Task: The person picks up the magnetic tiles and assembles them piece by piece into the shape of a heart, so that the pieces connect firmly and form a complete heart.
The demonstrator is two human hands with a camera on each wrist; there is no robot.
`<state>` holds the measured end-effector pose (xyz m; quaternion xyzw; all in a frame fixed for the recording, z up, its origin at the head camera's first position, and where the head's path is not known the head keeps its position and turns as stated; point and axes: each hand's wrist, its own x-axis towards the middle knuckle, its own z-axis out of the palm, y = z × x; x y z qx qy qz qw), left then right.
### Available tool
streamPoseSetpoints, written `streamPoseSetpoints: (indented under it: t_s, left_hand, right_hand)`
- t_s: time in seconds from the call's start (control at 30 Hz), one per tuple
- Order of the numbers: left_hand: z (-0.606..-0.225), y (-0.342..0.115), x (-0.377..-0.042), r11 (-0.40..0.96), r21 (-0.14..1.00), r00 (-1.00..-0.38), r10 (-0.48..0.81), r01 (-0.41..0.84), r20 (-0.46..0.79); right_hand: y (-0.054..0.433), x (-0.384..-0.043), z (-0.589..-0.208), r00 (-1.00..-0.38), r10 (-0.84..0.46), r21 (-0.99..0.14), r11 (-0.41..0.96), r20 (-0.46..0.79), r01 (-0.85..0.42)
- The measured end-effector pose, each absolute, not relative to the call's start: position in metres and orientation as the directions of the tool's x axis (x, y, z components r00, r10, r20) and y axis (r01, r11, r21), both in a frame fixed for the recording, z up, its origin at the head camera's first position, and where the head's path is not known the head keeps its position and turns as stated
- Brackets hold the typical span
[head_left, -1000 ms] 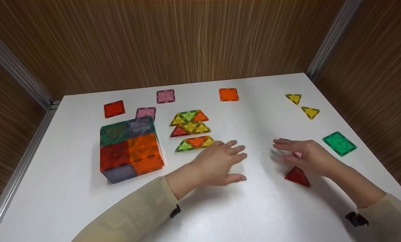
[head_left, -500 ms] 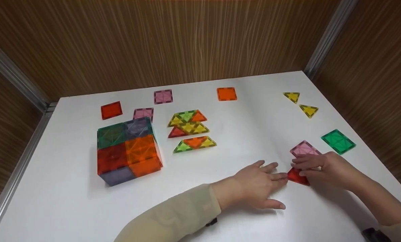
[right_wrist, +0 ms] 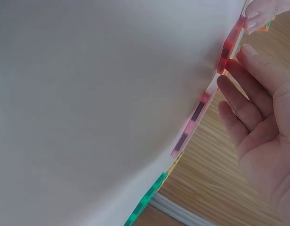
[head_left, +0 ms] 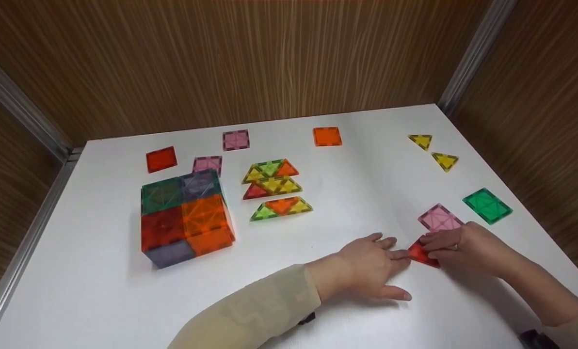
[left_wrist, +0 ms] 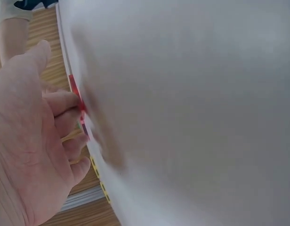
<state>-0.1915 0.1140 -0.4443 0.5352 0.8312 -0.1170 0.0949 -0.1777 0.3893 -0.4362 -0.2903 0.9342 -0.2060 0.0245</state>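
From here I see the spread left hand (head_left: pixel 369 269) and loose right hand (head_left: pixel 469 249) touching the red triangle (head_left: pixel 417 253) on the table (head_left: pixel 75 291), well apart from a tile box (head_left: pixel 163 232) whose inside looks unclear.

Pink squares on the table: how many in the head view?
3: a rear pink square, another partly behind the colored block, a third just beyond the red triangle, partly covered by the right hand. The block may hide others.

Edged by a wood-grain panel (head_left: pixel 279 58) at twelve o'clock, a metal strip (head_left: pixel 478 54) at two and another strip (head_left: pixel 8 92) at ten.
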Motion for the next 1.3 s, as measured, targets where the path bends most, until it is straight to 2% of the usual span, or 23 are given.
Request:
streamPoseSetpoints:
  t_s: [0.17, 0.23, 0.4, 0.7, 0.93, 1.13, 1.3]
  left_hand:
    - [-0.439, 0.096, -0.194, 0.421, -0.08, -0.425, 0.855, 0.904, -0.297]
    - [-0.436, 0.086, -0.194, 0.427, -0.068, -0.426, 0.853, 0.902, -0.303]
    - [-0.433, 0.057, -0.195, 0.441, -0.036, -0.43, 0.849, 0.897, -0.307]
    - [-0.435, 0.001, -0.196, 0.5, 0.036, -0.47, 0.834, 0.865, -0.288]
    - [-0.436, -0.036, -0.191, 0.523, 0.098, -0.489, 0.837, 0.847, -0.244]
    - [-0.438, -0.065, -0.187, 0.554, 0.176, -0.518, 0.829, 0.814, -0.211]
    - [-0.437, -0.085, -0.185, 0.578, 0.199, -0.541, 0.814, 0.791, -0.211]
  right_hand:
    - [0.375, -0.18, -0.442, -0.774, -0.615, -0.39, 0.683, 0.149, -0.618]
    - [0.366, -0.18, -0.442, -0.76, -0.634, -0.403, 0.664, 0.142, -0.63]
    - [0.339, -0.18, -0.438, -0.723, -0.686, -0.405, 0.639, 0.085, -0.654]
    - [0.295, -0.179, -0.44, -0.671, -0.742, -0.292, 0.643, -0.005, -0.708]
    - [0.265, -0.182, -0.441, -0.65, -0.753, -0.305, 0.645, -0.103, -0.7]
    - [0.241, -0.189, -0.442, -0.582, -0.81, -0.348, 0.567, -0.071, -0.747]
    - [0.223, -0.194, -0.444, -0.528, -0.848, -0.333, 0.51, -0.041, -0.793]
